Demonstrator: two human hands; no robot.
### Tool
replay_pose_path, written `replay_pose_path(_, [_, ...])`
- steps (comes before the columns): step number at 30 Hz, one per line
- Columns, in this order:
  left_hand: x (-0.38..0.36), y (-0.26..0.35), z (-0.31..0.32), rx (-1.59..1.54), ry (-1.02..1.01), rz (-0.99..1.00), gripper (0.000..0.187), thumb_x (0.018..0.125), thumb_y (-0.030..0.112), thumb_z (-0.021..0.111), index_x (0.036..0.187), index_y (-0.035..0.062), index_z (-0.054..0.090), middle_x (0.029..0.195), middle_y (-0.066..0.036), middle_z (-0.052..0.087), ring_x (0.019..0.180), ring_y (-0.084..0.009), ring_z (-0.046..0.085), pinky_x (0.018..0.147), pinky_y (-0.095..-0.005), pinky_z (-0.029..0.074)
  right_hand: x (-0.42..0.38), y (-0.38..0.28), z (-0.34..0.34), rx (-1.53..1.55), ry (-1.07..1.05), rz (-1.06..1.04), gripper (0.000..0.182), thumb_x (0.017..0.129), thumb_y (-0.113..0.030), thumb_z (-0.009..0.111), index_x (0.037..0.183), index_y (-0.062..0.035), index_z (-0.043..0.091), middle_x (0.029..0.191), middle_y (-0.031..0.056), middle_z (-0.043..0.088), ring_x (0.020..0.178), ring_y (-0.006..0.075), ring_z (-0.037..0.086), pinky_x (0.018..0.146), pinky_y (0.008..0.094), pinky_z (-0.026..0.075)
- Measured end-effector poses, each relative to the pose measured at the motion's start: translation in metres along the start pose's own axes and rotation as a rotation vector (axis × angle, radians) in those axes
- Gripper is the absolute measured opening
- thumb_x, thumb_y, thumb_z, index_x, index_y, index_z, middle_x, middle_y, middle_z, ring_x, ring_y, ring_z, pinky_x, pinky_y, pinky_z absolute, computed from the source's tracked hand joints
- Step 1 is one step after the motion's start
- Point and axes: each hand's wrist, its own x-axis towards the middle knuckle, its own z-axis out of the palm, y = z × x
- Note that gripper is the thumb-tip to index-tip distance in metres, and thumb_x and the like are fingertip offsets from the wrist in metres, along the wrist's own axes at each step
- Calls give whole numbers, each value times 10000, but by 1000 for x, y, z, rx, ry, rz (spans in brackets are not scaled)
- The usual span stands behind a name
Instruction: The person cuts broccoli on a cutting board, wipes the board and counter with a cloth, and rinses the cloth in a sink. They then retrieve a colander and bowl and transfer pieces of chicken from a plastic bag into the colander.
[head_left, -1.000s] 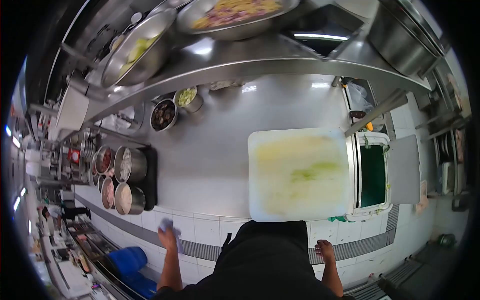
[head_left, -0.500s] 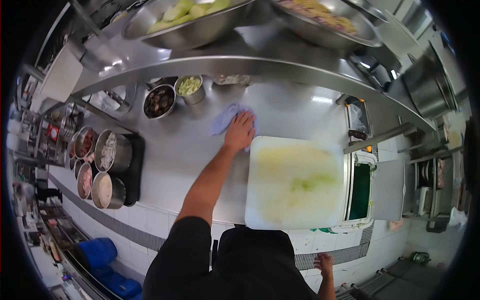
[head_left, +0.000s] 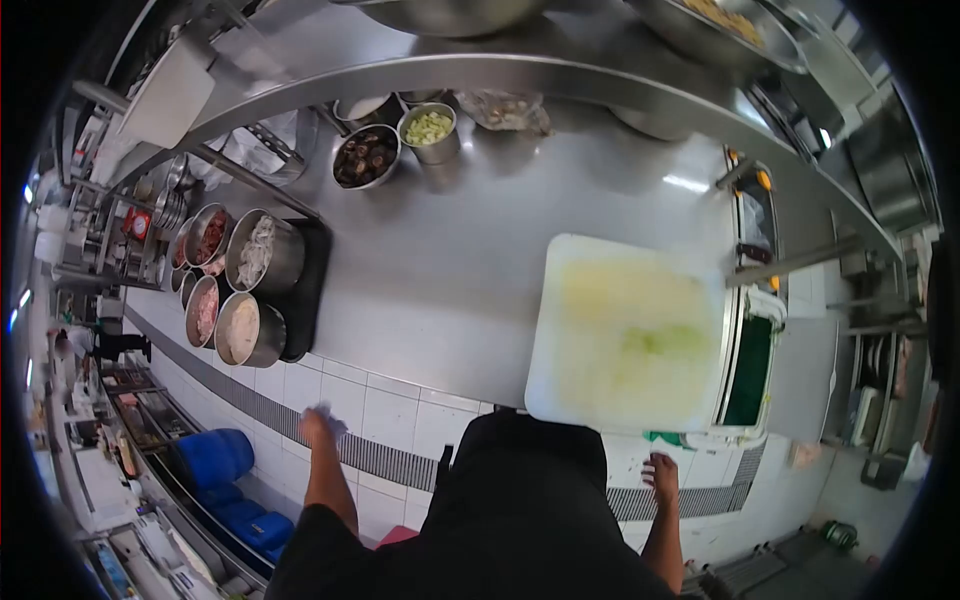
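My left hand point(head_left: 316, 428) hangs below the table's front edge, out to the left over the tiled floor. A bit of lavender cloth point(head_left: 337, 428) shows at its fingers, which look closed and somewhat blurred. My right hand point(head_left: 660, 474) hangs low beside my body with its fingers apart and holding nothing. Between the hands and the shelf lies the steel table point(head_left: 430, 290). A white cutting board point(head_left: 620, 340), stained yellow and green, rests at its right front.
Metal pots of meat point(head_left: 240, 332) stand on a black tray point(head_left: 312, 290) at the left. Under the steel shelf point(head_left: 500, 70) are a bowl of dark pieces point(head_left: 366, 158) and a pot of green pieces point(head_left: 430, 135). A green-lined bin point(head_left: 752, 360) adjoins the board.
My left hand has left the tabletop, taking the cloth with it, and swung down and left past the table edge. The view has shifted, with the table lying further right.
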Motion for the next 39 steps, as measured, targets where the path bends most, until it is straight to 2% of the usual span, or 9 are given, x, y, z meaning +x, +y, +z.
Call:
replay_pose_path(2, [-6, 11, -26, -451, -26, -302, 353, 960, 242, 527, 1138, -44, 633, 1136, -205, 647, 955, -278, 658, 837, -389, 541, 1, -21, 25, -8, -15, -30, 284, 949, -255, 539, 1154, -65, 586, 903, 78, 663, 688, 157, 632, 573, 280, 508])
replay_pose_path(4, [-28, 56, -49, -824, -12, 48, 406, 974, 251, 517, 1212, -74, 567, 1122, -175, 649, 977, -212, 645, 840, -349, 535, -13, -16, 39, -59, -55, -16, 281, 946, -248, 545, 1154, -64, 588, 909, 70, 664, 698, 155, 635, 582, 280, 511])
replay_pose_path(10, [17, 208, 92, 133, 139, 966, 511, 896, 328, 603, 1317, 46, 541, 1373, -302, 437, 1261, -430, 440, 1053, -512, 359, -48, 16, 49, -144, -87, 14, 278, 943, -243, 547, 1140, -53, 595, 899, 60, 660, 693, 133, 628, 572, 268, 503])
replay_pose_path(13, [-26, 307, 164, 56, 352, 934, 500, 840, 368, 610, 1245, 77, 589, 1336, -270, 499, 1272, -421, 439, 1045, -541, 349, -82, 41, 35, -106, 8, 15, 278, 940, -242, 552, 1141, -55, 592, 873, 48, 651, 671, 127, 618, 569, 263, 500])
replay_pose_path(22, [-200, 215, 103, 88, -651, 1842, 473, 716, 195, 732, 1177, 161, 628, 1301, -154, 511, 1197, -349, 483, 1029, -489, 387, -133, 125, 17, 47, 130, 170, 197, 941, -231, 542, 1076, -94, 584, 850, 31, 649, 667, 140, 626, 580, 293, 497])
replay_pose_path(28, [-148, 239, 79, -268, -428, 921, 316, 872, 152, 615, 1150, 8, 570, 1072, -176, 583, 927, -368, 596, 850, -402, 493, -119, 162, -2, 131, 39, 180, 225, 924, -205, 547, 1108, -82, 587, 848, 36, 654, 661, 148, 635, 580, 297, 502])
replay_pose_path(32, [-240, 315, 111, -389, -550, 1197, 415, 863, 202, 649, 1231, 31, 563, 1164, -210, 567, 1057, -361, 570, 929, -420, 457, -107, 174, -47, 105, 42, 127, 285, 924, -221, 546, 1160, -67, 593, 878, 49, 662, 678, 147, 639, 586, 297, 504])
replay_pose_path(34, [-314, 342, 126, -12, -157, 1621, 427, 846, 221, 654, 1232, 54, 579, 1277, -236, 526, 1166, -385, 514, 1011, -460, 398, -107, 175, -77, 116, 82, 83, 302, 922, -222, 547, 1167, -54, 598, 900, 64, 668, 696, 147, 644, 611, 300, 510])
replay_pose_path(39, [-413, 357, 238, -138, -9, 1324, 356, 818, 152, 630, 1146, 16, 608, 1351, -229, 509, 1264, -384, 464, 1080, -470, 347, -116, 215, -162, 265, 203, 90, 276, 912, -204, 553, 1144, -63, 601, 902, 68, 666, 691, 152, 640, 570, 281, 504])
